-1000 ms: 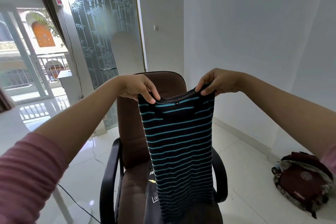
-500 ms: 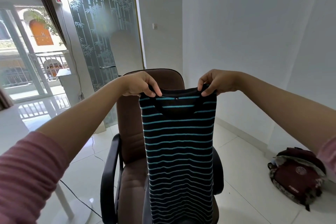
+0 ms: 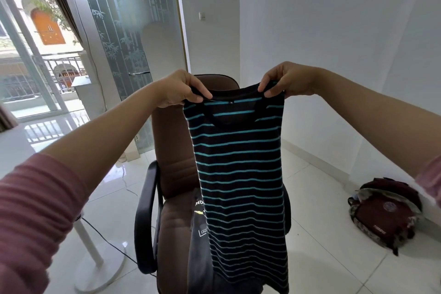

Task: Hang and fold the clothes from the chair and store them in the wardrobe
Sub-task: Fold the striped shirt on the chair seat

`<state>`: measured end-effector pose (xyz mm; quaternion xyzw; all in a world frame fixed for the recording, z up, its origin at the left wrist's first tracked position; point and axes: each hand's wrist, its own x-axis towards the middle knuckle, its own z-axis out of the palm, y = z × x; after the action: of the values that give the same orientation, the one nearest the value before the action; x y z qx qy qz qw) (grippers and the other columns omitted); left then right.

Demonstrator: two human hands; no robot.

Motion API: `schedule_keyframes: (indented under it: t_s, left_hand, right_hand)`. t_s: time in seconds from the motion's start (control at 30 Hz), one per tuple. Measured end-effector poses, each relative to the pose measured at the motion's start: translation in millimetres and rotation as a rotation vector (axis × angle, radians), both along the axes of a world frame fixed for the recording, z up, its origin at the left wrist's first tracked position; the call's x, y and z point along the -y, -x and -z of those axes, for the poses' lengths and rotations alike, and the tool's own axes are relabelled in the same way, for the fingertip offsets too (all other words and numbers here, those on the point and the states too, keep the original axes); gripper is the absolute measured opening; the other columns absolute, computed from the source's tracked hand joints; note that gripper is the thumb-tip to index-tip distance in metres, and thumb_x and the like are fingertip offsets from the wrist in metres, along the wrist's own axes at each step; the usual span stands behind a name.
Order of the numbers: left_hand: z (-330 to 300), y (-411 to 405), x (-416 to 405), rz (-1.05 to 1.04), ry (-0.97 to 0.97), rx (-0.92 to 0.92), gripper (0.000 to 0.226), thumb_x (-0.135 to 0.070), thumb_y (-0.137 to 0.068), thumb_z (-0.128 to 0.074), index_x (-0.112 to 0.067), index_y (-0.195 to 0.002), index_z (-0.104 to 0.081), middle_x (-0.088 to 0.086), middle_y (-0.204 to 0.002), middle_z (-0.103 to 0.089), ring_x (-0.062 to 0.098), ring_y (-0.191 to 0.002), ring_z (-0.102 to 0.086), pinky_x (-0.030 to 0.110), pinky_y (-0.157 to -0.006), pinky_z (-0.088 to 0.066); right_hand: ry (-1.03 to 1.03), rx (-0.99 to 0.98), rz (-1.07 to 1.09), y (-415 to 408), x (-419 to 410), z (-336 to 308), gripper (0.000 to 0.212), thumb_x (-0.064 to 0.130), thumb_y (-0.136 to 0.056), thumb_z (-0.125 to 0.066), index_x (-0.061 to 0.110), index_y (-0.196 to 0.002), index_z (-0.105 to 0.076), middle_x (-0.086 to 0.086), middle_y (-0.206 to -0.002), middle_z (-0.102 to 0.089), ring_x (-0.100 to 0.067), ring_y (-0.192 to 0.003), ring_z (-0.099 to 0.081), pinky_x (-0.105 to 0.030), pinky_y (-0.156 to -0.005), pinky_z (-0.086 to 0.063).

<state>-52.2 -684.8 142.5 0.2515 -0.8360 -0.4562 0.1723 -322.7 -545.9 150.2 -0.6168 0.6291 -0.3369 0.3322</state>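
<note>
You hold the striped shirt (image 3: 241,169) at centre frame, long axis vertical, neckline up, hem hanging before the brown chair (image 3: 171,174). Your left hand (image 3: 181,89) and right hand (image 3: 286,80) each pinch a shoulder, fingers curled tight.

Both hands hold up a black knit top with thin turquoise stripes (image 3: 241,174) by its shoulders. The left hand (image 3: 183,89) pinches one shoulder with curled fingers (image 3: 202,95), and the right hand (image 3: 285,80) pinches the other, its fingers (image 3: 267,89) folded over the neckline edge. The top hangs straight down from the fingers, its neckline sagging between them. Behind and below the fingers stands a brown padded office chair with black armrests (image 3: 171,174), with another dark printed garment (image 3: 199,222) lying on its seat. Well off beyond the right-hand fingers, a maroon backpack (image 3: 384,215) lies on the white tiled floor (image 3: 322,234).
</note>
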Motion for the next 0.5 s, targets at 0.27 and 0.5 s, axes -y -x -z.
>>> schedule_keyframes:
  t_s: [0.27,0.5]
  left_hand:
    - [12,10,49,-0.025,-0.025,0.005,0.033,0.014,-0.082,-0.059,-0.013,-0.077,-0.076,0.009,-0.087,-0.074,0.023,-0.087,-0.070,0.026,-0.072,-0.058]
    - [24,29,124,-0.092,0.001,0.047,0.028,0.012,-0.082,-0.060,-0.012,-0.081,-0.075,0.011,-0.090,-0.072,0.028,-0.093,-0.068,0.035,-0.084,-0.056]
  right_hand:
    - [-0.013,0.040,-0.019,14,45,9,0.021,-0.010,-0.083,-0.062,0.008,-0.091,-0.071,-0.003,-0.086,-0.074,-0.015,-0.082,-0.071,-0.023,-0.068,-0.057]
    - [-0.002,0.026,0.009,35,133,24,0.023,-0.010,-0.083,-0.063,0.010,-0.089,-0.073,-0.006,-0.091,-0.073,-0.016,-0.083,-0.070,-0.026,-0.073,-0.059]
